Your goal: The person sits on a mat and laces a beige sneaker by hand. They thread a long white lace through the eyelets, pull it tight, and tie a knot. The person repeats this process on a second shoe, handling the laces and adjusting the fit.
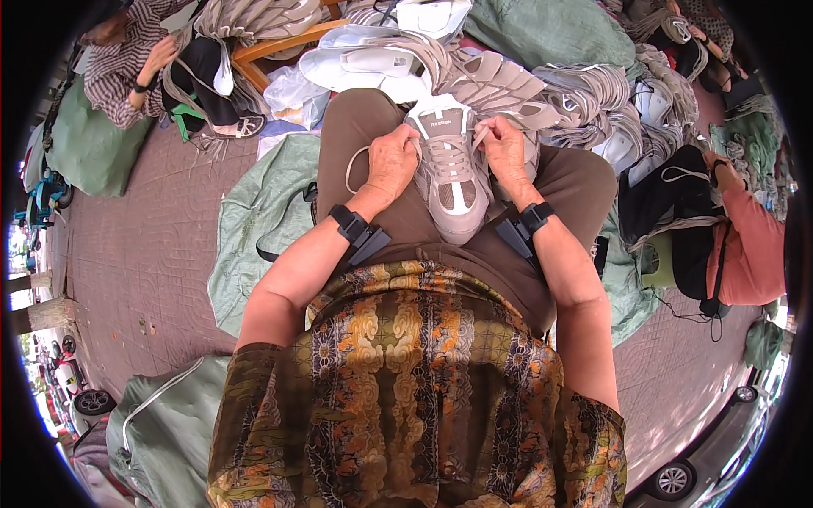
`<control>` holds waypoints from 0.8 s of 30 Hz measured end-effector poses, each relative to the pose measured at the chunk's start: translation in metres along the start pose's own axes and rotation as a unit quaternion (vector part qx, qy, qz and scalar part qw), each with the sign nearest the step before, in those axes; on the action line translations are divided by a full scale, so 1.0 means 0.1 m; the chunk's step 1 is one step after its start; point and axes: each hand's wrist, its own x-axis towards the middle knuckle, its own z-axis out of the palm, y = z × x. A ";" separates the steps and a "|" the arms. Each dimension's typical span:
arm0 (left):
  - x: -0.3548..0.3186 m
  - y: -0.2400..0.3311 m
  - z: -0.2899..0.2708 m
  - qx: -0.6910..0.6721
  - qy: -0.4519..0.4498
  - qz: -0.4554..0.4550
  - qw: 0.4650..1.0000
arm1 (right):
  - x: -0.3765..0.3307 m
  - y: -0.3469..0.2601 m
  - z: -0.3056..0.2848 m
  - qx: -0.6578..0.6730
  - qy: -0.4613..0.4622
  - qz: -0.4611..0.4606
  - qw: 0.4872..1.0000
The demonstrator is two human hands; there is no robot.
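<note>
A beige-and-white sneaker upper rests on my lap between my thighs, toe toward me and tongue pointing away. A beige shoelace crosses its front through the eyelets. At the upper's left side, my left hand is closed in a pinch on the lace, and a loop of lace hangs beside it. My right hand pinches the lace on the other side, close to the top eyelets. No sole shows on the upper from here.
Beyond my knees lies a heap of similar beige uppers with white linings. A green sack stands behind it, and green sheeting spreads under me. People sit at the far left and right. A car is parked at lower right.
</note>
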 end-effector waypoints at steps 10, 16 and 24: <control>0.04 0.00 -0.02 -0.005 0.022 0.007 1.000 | -0.13 -0.24 -0.01 -0.237 0.011 -0.089 0.967; 0.03 -0.02 0.01 0.025 -0.017 0.013 0.999 | -0.14 -0.32 0.00 -0.328 0.011 -0.187 0.926; 0.03 -0.08 0.02 0.014 -0.014 0.026 0.999 | -0.01 -0.26 0.00 -0.342 -0.030 -0.176 0.923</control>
